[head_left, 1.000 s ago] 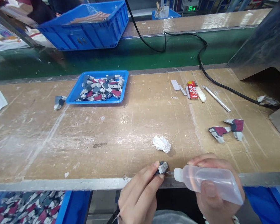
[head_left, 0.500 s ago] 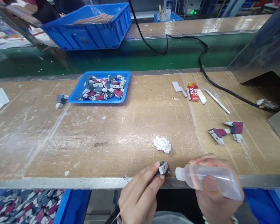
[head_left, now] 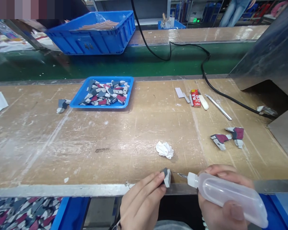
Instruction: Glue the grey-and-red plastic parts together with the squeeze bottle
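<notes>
My left hand pinches a small grey and white piece at the front edge of the wooden bench. My right hand grips a clear squeeze bottle lying almost level, its thin metal needle tip pointing left at the piece, a short gap away. A crumpled white tissue lies just beyond my hands. Two red, grey and white pieces rest on the bench to the right.
A shallow blue tray of several similar pieces sits mid-left, one loose piece beside it. A red lighter, a metal pen tool and small strips lie at right. A black cable, a green conveyor and a blue crate lie behind.
The bottle has drawn back to the right, so its needle tip is off the piece. My left hand has turned the piece more upright.
</notes>
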A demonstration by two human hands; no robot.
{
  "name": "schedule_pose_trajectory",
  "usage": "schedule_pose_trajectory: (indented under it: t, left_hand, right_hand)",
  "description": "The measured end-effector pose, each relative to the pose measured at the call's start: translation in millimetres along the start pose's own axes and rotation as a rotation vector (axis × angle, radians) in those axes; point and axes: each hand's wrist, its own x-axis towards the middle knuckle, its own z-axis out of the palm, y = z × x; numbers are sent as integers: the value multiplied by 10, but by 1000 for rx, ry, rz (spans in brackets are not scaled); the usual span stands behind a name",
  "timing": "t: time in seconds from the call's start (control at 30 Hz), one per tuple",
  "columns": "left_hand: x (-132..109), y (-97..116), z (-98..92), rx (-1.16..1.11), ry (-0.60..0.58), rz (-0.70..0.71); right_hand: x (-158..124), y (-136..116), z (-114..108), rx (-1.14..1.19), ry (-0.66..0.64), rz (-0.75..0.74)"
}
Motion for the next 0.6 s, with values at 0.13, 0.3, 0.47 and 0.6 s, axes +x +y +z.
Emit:
schedule_pose_trajectory:
  t: [0.13, 0.3, 0.47, 0.6]
  left_hand:
    - [63, -30, -76, -130, -144, -28]
    - [167, -84, -171, -79, -277, 17]
    - [274, -166, -255, 19, -329, 104]
    - [363, -156, -305, 123, -411, 186]
  right_hand:
    - [-41, -28, -9, -33, -42, -44]
    - [-57, -49, -67, 53, -84, -11]
    - [-67, 18, -124, 69, -77, -27]
    - [-95, 94, -187, 75, -178, -85]
